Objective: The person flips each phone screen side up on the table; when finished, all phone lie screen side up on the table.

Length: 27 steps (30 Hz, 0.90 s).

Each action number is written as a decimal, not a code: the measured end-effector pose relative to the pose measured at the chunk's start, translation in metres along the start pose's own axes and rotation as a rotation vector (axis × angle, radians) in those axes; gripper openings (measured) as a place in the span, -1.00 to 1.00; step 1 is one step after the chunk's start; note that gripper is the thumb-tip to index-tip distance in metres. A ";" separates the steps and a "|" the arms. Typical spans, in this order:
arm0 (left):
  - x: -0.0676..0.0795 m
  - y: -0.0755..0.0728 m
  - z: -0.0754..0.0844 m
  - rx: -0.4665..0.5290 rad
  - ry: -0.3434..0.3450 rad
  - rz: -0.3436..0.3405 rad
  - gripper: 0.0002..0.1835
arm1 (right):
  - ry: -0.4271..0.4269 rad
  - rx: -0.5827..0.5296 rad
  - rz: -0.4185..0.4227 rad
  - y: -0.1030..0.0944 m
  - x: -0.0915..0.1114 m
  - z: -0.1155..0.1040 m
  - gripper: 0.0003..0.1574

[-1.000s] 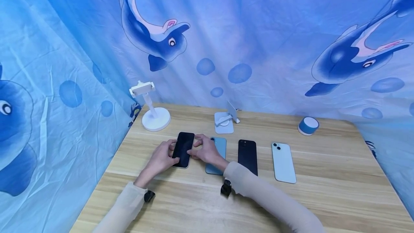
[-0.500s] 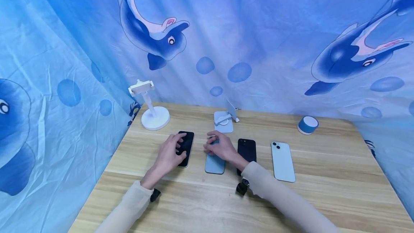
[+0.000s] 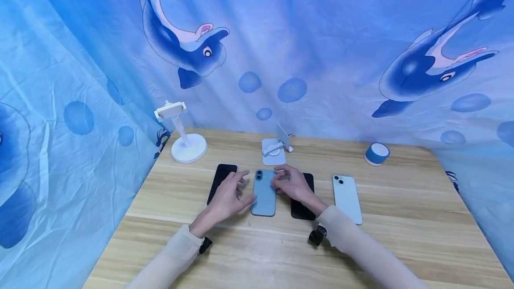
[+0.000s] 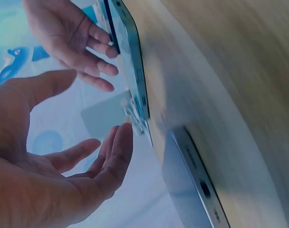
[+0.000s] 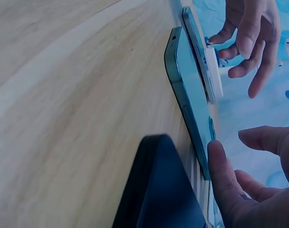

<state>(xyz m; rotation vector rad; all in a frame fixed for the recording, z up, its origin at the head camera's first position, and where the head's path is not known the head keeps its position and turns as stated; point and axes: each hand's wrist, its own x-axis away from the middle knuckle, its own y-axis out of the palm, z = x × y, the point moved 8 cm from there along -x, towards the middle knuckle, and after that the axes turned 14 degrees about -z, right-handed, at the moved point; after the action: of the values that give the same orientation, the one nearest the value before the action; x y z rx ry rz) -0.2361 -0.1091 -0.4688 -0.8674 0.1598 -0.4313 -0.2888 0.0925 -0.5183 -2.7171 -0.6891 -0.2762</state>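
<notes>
A blue phone (image 3: pixel 263 200) lies back-up on the table, its two camera lenses at the far end. Over its left edge hovers my left hand (image 3: pixel 225 199), thumb and fingers spread, holding nothing. Bent fingers of my right hand (image 3: pixel 296 186) are right at the blue phone's right edge; in the right wrist view its index fingertip overlaps the phone's (image 5: pixel 189 90) far end. Left of it lies a phone with a black screen (image 3: pixel 221 176) facing up, partly covered by my left hand. A dark phone (image 3: pixel 302 209) is partly hidden under my right hand and wrist.
A pale phone (image 3: pixel 347 200) lies back-up at the right. Toward the back stand a white phone stand (image 3: pixel 188 148) with a round base, a folding pale stand (image 3: pixel 274 157) and a small blue-and-white cylinder (image 3: pixel 376 154). A patterned blue curtain (image 3: pixel 333 35) hangs behind the table.
Both hands have let go of the black-screened phone and moved right to the blue phone. The black-screened phone stays flat on the table. The head view has shifted slightly.
</notes>
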 end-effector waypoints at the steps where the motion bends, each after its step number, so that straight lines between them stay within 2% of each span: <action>1: -0.001 0.003 0.002 -0.007 -0.008 -0.015 -0.19 | 0.004 0.003 0.002 -0.001 0.001 0.001 -0.38; 8: -0.009 0.026 0.010 -0.055 -0.105 -0.119 -0.04 | 0.030 0.061 0.011 -0.005 0.006 0.006 -0.43; 14: -0.012 0.040 0.011 -0.078 -0.177 -0.158 0.05 | 0.039 0.053 -0.001 -0.004 0.008 0.008 -0.44; 20: -0.011 0.047 0.016 -0.078 -0.190 -0.181 0.08 | 0.049 0.066 -0.016 -0.002 0.007 0.009 -0.42; 27: -0.012 0.052 0.021 -0.121 -0.178 -0.202 0.08 | 0.055 0.079 -0.005 -0.003 0.004 0.010 -0.44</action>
<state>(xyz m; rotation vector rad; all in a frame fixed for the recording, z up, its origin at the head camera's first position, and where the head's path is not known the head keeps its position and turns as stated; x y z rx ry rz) -0.2249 -0.0597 -0.4952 -1.0408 -0.0677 -0.5341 -0.2861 0.1003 -0.5260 -2.6229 -0.6774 -0.3166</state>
